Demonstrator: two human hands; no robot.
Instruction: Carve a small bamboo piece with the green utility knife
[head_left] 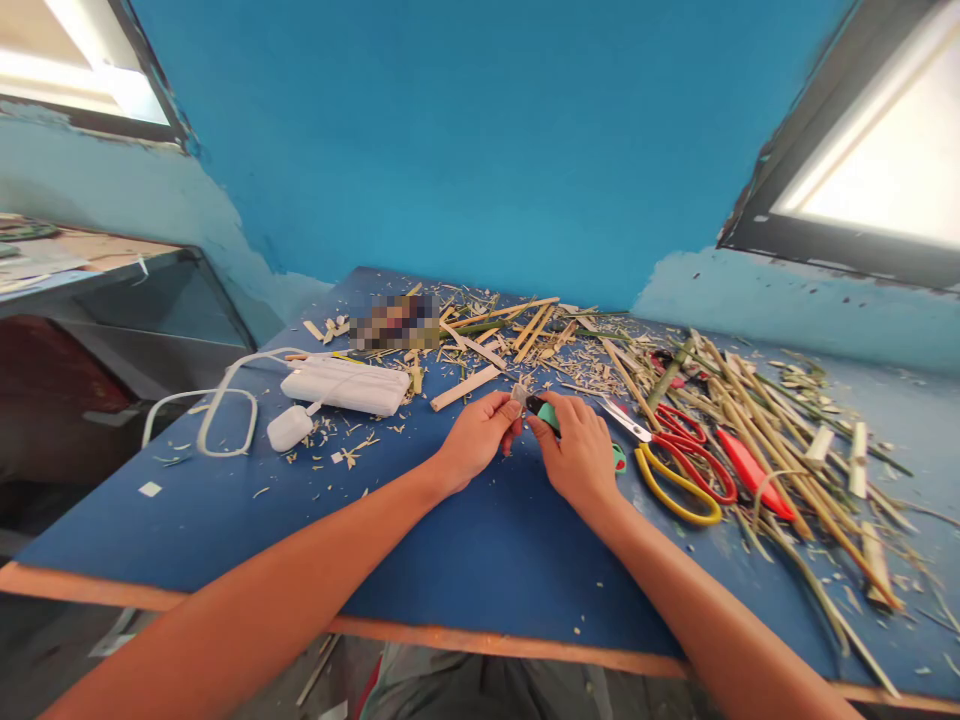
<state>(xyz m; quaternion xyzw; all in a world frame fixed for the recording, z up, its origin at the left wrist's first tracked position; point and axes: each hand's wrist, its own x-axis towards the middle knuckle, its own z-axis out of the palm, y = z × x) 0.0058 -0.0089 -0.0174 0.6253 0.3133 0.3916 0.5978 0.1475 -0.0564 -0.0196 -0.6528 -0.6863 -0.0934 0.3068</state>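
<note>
Utility knife (545, 411): right hand (581, 455) clamps the green body, left hand (476, 440) apparently pinches the blade tip (519, 394); keep fingertips off the edge.

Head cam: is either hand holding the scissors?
No: the scissors lie free on the table, while the right hand and left hand hold a teal cutter.

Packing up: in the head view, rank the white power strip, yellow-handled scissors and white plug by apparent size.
1. white power strip and yellow-handled scissors: similar length, too close to rank.
2. white plug: clearly smallest.
</note>
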